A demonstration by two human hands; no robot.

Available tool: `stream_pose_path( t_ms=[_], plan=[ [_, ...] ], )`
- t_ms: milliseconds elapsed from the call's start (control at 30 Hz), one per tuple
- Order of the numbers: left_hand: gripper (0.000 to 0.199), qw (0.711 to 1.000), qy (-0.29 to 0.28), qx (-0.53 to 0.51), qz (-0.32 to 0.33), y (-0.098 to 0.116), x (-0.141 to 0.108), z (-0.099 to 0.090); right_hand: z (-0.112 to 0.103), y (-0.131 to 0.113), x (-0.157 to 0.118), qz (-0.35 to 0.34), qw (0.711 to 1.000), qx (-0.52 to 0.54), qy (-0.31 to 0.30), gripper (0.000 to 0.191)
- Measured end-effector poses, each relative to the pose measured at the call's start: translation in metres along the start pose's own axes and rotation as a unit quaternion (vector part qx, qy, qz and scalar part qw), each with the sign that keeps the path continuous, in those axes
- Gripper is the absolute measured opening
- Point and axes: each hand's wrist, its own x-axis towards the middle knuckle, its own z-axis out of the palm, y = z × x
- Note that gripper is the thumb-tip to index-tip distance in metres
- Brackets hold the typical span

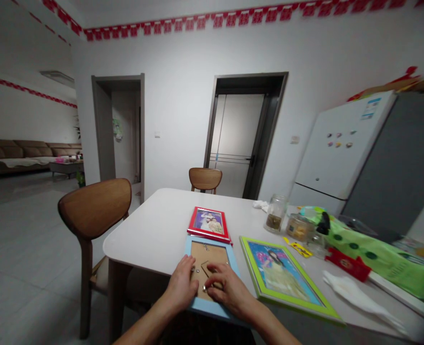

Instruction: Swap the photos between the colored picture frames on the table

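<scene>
A light blue photo frame (193,245) lies face down at the table's near edge, its brown backing board (215,252) facing up. My left hand (181,285) rests along its left side, fingers extended over the border. On the lower part of the board, my right hand (229,289) has bent fingers and its thumb at a small metal clip (204,288); the exact contact is partly hidden. A thin wire stand (205,267) shows between the hands. Another small clip (206,247) sits near the board's top.
Beyond the blue frame lies a red photo frame (193,225). A green photo frame (255,268) is to its right. Farther right stand a glass jar (277,211), a food jar (299,227), a green bag (370,251) and a crumpled tissue (356,294). A wooden chair (97,208) stands left.
</scene>
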Motion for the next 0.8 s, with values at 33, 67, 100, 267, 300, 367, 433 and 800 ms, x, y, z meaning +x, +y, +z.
stream_pose_path(
  t_ms=[33,67,100,267,300,367,433,800],
  plan=[
    [0.059,1.0,-0.001,-0.001,0.0,0.0,0.0,0.0,0.0,0.001,0.001,-0.002,1.0,0.0,0.004,0.016],
    [0.059,1.0,-0.002,-0.002,0.0,0.0,0.0,-0.001,0.0,0.003,0.001,-0.004,1.0,0.003,0.006,0.016],
    [0.059,1.0,-0.002,-0.004,-0.001,0.001,0.0,-0.001,0.0,0.003,0.001,-0.005,1.0,0.004,0.007,0.017],
    [0.056,1.0,0.011,-0.017,0.001,0.0,-0.001,-0.002,0.005,-0.003,0.014,-0.001,0.998,-0.051,0.045,0.026],
    [0.055,1.0,0.013,-0.017,0.003,0.0,-0.001,-0.002,0.008,-0.006,0.019,0.002,0.996,-0.073,0.054,0.025],
    [0.052,1.0,0.009,-0.012,0.008,-0.001,0.0,-0.001,0.015,-0.013,0.03,0.006,0.991,-0.116,0.068,0.021],
    [0.051,1.0,0.005,-0.005,0.015,-0.001,0.001,-0.002,0.021,-0.019,0.04,0.016,0.985,-0.154,0.074,0.019],
    [0.06,1.0,-0.003,-0.008,0.017,0.006,0.0,-0.006,0.029,-0.022,0.049,0.052,0.963,-0.241,0.107,0.021]
  ],
)
